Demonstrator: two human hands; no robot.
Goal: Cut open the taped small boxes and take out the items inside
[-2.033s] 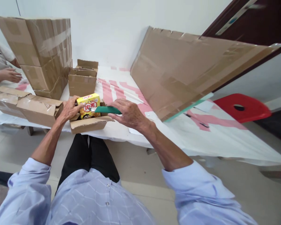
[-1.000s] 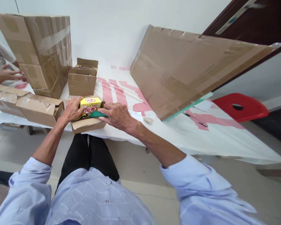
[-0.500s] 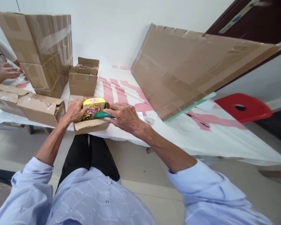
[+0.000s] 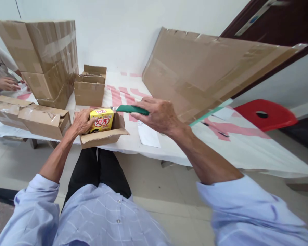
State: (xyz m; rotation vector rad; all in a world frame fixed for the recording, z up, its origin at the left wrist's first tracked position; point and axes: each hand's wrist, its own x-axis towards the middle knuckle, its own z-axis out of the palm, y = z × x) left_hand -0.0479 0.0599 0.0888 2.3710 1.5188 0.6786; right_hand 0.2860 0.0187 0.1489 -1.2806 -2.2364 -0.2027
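Observation:
A yellow box [image 4: 102, 125] with red-and-white lettering sits in a small open cardboard box [image 4: 104, 136] at the table's front edge. My left hand [image 4: 82, 122] grips the yellow box from its left side, thumb across the front face. Held in my right hand [image 4: 157, 114] is a green-handled utility knife [image 4: 132, 109]. Its tip points left, close to the top right corner of the yellow box; whether they touch I cannot tell. Beneath the right hand lies a white paper slip [image 4: 148, 135].
Taped cartons [image 4: 50, 61] are stacked at the back left, with a long carton [image 4: 45, 119] before them. Another open carton [image 4: 89, 92] stands behind my work. A large cardboard sheet [image 4: 202, 65] leans on the wall. Scissors [image 4: 217, 130] and a red stool [image 4: 269, 114] are right. A co-worker's hand [image 4: 9, 83] shows left.
My right hand has drawn the knife up and to the right, away from the yellow box's front. A flap at the carton's right end and the paper slip now show more. My left hand stays put.

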